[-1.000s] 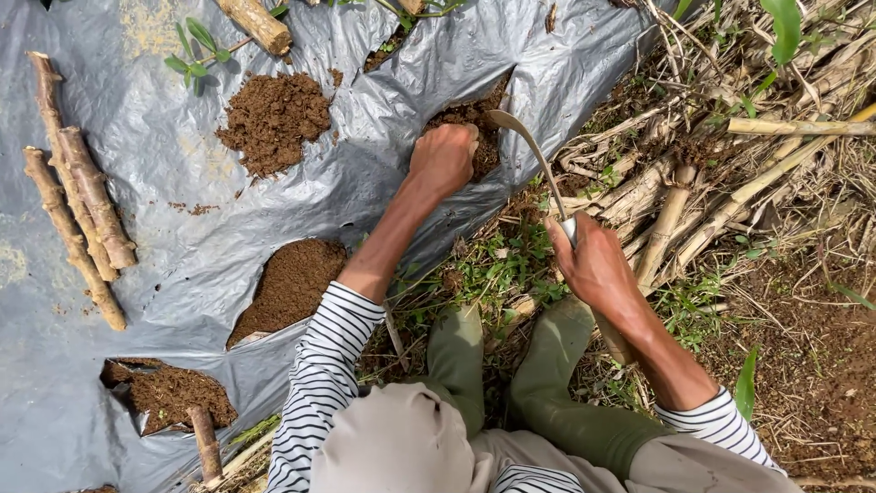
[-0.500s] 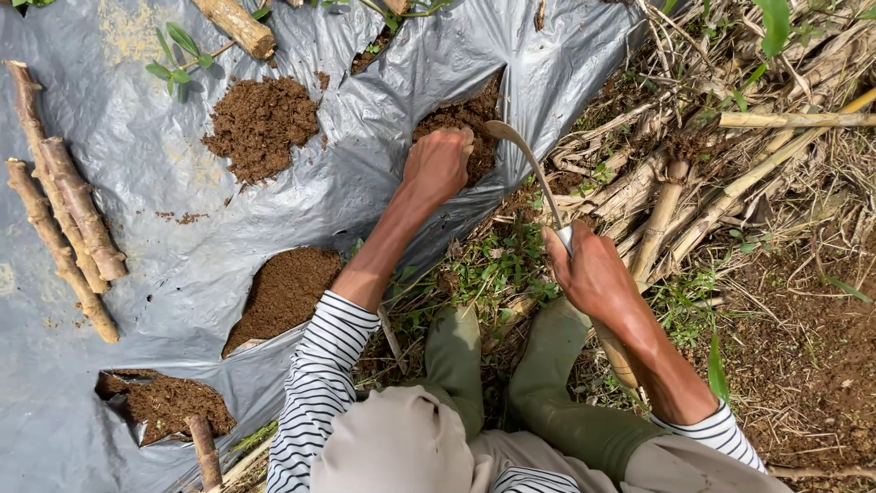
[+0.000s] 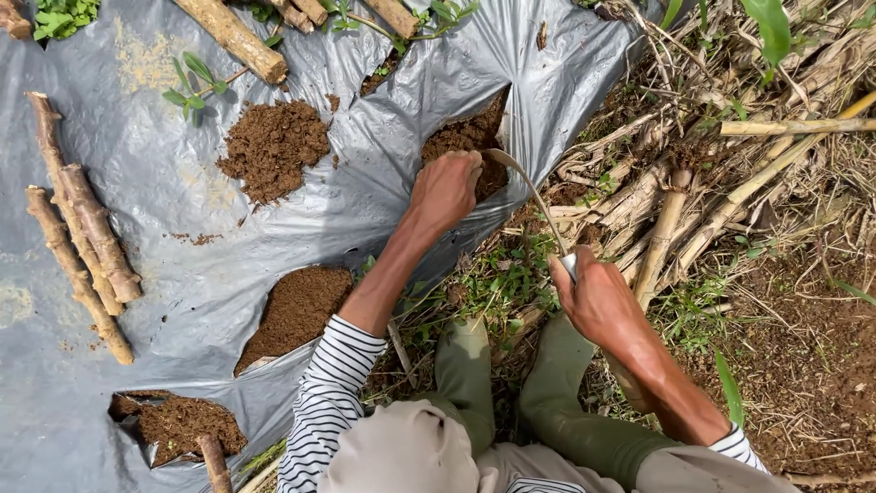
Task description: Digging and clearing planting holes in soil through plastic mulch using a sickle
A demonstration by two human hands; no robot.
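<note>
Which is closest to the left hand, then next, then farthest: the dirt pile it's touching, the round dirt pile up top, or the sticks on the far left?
1. Dirt pile right at the left hand.
2. Round dirt pile, upper middle of the sheet.
3. Sticks, far left.

No packages, labels, signs or screens show anywhere in this view.
</note>
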